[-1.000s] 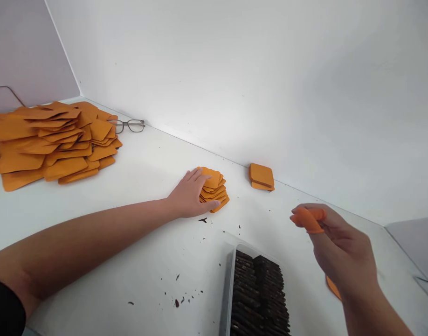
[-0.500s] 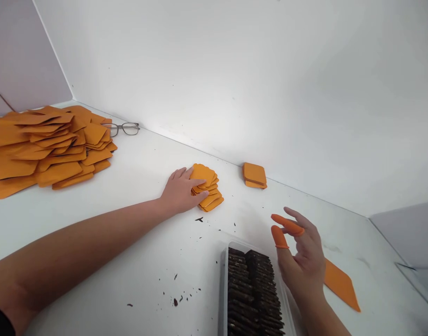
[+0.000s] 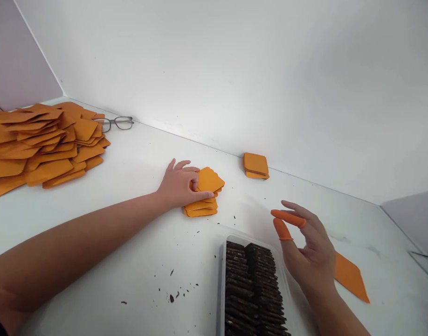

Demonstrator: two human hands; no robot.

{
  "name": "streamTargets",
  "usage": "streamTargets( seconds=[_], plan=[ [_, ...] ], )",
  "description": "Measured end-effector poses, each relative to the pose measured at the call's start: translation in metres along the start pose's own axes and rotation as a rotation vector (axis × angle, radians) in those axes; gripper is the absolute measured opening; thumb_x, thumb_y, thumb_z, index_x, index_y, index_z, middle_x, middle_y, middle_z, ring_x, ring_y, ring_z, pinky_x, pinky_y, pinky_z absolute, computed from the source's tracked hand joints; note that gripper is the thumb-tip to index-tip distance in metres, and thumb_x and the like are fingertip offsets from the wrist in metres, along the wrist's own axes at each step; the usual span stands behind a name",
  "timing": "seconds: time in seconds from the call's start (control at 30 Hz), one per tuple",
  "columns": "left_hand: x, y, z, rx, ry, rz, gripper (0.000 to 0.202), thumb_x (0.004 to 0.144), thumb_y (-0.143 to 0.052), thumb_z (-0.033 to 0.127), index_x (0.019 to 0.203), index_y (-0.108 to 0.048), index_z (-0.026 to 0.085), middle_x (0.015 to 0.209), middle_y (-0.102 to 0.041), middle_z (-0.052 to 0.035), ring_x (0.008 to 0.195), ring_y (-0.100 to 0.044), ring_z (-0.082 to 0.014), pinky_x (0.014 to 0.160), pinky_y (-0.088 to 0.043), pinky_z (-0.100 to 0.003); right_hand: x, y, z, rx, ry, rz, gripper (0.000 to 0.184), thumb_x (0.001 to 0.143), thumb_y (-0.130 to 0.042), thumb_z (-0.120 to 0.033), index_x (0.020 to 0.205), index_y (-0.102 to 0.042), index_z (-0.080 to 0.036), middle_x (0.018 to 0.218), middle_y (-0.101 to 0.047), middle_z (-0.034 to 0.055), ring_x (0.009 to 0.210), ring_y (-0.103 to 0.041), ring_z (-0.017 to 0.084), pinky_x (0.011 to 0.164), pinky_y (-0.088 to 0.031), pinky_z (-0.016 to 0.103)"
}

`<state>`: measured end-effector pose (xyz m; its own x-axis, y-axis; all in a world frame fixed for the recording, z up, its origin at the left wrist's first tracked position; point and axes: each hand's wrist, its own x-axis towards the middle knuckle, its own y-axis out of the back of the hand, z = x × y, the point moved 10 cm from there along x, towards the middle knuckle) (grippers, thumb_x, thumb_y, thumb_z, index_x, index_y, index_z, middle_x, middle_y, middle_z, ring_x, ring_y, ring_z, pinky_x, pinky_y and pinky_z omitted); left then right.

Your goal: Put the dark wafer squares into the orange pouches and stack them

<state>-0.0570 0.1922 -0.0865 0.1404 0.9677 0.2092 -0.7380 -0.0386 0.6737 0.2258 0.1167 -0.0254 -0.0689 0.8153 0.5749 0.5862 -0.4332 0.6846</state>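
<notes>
- At the far left of the worktop (image 3: 130,224) lies a big heap of orange pouches (image 3: 42,144), fanned out loosely. A pair of eyeglasses (image 3: 116,123) rests just behind it, near the wall.
- The left hand (image 3: 177,186) is on the small stack of orange pouches (image 3: 203,207) at the middle of the worktop. Its grip is narrow: the fingers press on the top pouches and the thumb closes under them from the near side, so the upper few are pinched while the lower ones lie flat.
- These pouches look thin, light and a little stiff, like card. I judge that they slide on each other easily (the stack is already skewed), so it is best to take them by one edge, thumb below and fingers above.
- A short stack of pouches (image 3: 256,165) sits apart, touching the wall.
- Dark crumbs (image 3: 172,296) are scattered before the clear plastic tray (image 3: 223,280), which is packed with dark squares (image 3: 252,289) standing on edge; they seem brittle.
- The right hand (image 3: 312,254) hovers beside the tray, its grip wide and holding nothing. Orange finger cots (image 3: 287,218) cover its thumb and index finger.
- A single pouch (image 3: 350,277) lies flat behind that hand.
</notes>
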Motion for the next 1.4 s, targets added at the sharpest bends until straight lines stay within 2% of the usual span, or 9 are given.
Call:
streamTargets(
  seconds=[0.13, 0.37, 0.47, 0.6, 0.7, 0.83, 0.93, 1.07, 1.4],
  plan=[
    [-0.002, 0.000, 0.002, 0.037, -0.012, 0.001, 0.050, 0.076, -0.074, 0.065, 0.071, -0.051, 0.021, 0.123, -0.072, -0.0031, 0.149, -0.038, -0.0372, 0.126, 0.005, -0.073, -0.001, 0.003, -0.004, -0.012, 0.013, 0.025, 0.015, 0.097, -0.062, -0.039, 0.106, -0.072, -0.032, 0.127, -0.066, 0.0023, 0.116, -0.062, 0.024, 0.060, -0.052, 0.029],
    [-0.004, 0.002, 0.003, 0.091, -0.007, 0.002, 0.030, 0.086, -0.064, 0.052, 0.093, -0.057, 0.024, 0.121, -0.070, -0.0047, 0.147, -0.041, -0.0338, 0.129, -0.005, -0.068, 0.000, 0.010, -0.012, -0.026, 0.089, 0.058, 0.015, 0.097, -0.062, -0.033, 0.109, -0.071, -0.030, 0.125, -0.066, 0.0033, 0.115, -0.062, 0.023, 0.092, -0.057, 0.041],
    [-0.005, 0.003, 0.005, 0.103, -0.018, -0.002, 0.048, 0.084, -0.066, 0.061, 0.113, -0.057, 0.023, 0.129, -0.067, -0.0078, 0.146, -0.042, -0.0348, 0.129, 0.001, -0.069, -0.001, 0.009, -0.015, -0.029, 0.111, 0.042, 0.014, 0.097, -0.062, -0.032, 0.107, -0.071, -0.029, 0.124, -0.067, 0.0036, 0.113, -0.063, 0.023, 0.087, -0.059, 0.038],
    [-0.008, -0.004, 0.014, 0.135, -0.118, -0.069, 0.084, 0.082, -0.060, 0.077, 0.147, -0.045, 0.026, 0.160, -0.045, -0.0090, 0.161, -0.006, -0.0369, 0.123, 0.024, -0.068, -0.003, 0.009, -0.020, -0.027, 0.137, 0.027, 0.015, 0.098, -0.061, -0.031, 0.109, -0.071, -0.030, 0.124, -0.067, 0.0029, 0.114, -0.063, 0.023, 0.091, -0.058, 0.040],
    [-0.013, -0.015, 0.021, 0.157, -0.213, -0.155, 0.079, 0.086, -0.058, 0.075, 0.149, -0.047, 0.030, 0.162, -0.043, -0.0048, 0.161, -0.005, -0.0356, 0.122, 0.026, -0.066, -0.006, 0.008, -0.024, -0.016, 0.157, 0.016, 0.016, 0.098, -0.061, -0.032, 0.110, -0.071, -0.031, 0.125, -0.066, 0.0021, 0.113, -0.063, 0.023, 0.099, -0.055, 0.045],
    [-0.013, -0.013, 0.021, 0.134, -0.216, -0.124, 0.061, 0.091, -0.058, 0.064, 0.141, -0.056, 0.029, 0.141, -0.066, -0.0036, 0.158, -0.024, -0.0333, 0.126, 0.018, -0.067, -0.006, 0.006, -0.022, -0.008, 0.148, -0.004, 0.017, 0.098, -0.060, -0.033, 0.109, -0.072, -0.031, 0.126, -0.066, 0.0029, 0.112, -0.064, 0.025, 0.096, -0.055, 0.047],
    [-0.013, -0.009, 0.021, 0.110, -0.234, -0.061, 0.050, 0.092, -0.063, 0.056, 0.135, -0.061, 0.030, 0.123, -0.075, -0.0023, 0.153, -0.036, -0.0313, 0.128, 0.010, -0.067, -0.005, 0.005, -0.017, -0.010, 0.106, -0.020, 0.018, 0.098, -0.060, -0.034, 0.110, -0.072, -0.030, 0.126, -0.066, 0.0040, 0.114, -0.063, 0.025, 0.069, -0.058, 0.034],
    [-0.012, 0.000, 0.021, 0.073, -0.280, 0.057, 0.024, 0.082, -0.079, 0.042, 0.103, -0.076, 0.032, 0.105, -0.078, 0.0018, 0.128, -0.062, -0.0258, 0.130, -0.007, -0.061, -0.004, 0.002, -0.009, 0.005, 0.057, -0.056, 0.020, 0.097, -0.059, -0.036, 0.112, -0.072, -0.030, 0.125, -0.066, 0.0052, 0.115, -0.062, 0.025, 0.037, -0.038, 0.020],
    [-0.016, 0.016, 0.030, 0.019, -0.414, 0.253, 0.015, 0.085, -0.077, 0.048, 0.087, -0.081, 0.034, 0.084, -0.075, 0.0022, 0.082, -0.066, -0.0163, 0.102, -0.049, -0.043, 0.000, -0.006, 0.006, 0.017, 0.029, -0.089, 0.020, 0.098, -0.058, -0.038, 0.108, -0.074, -0.030, 0.122, -0.068, 0.0059, 0.110, -0.066, 0.025, 0.064, -0.056, 0.032]
  ],
)
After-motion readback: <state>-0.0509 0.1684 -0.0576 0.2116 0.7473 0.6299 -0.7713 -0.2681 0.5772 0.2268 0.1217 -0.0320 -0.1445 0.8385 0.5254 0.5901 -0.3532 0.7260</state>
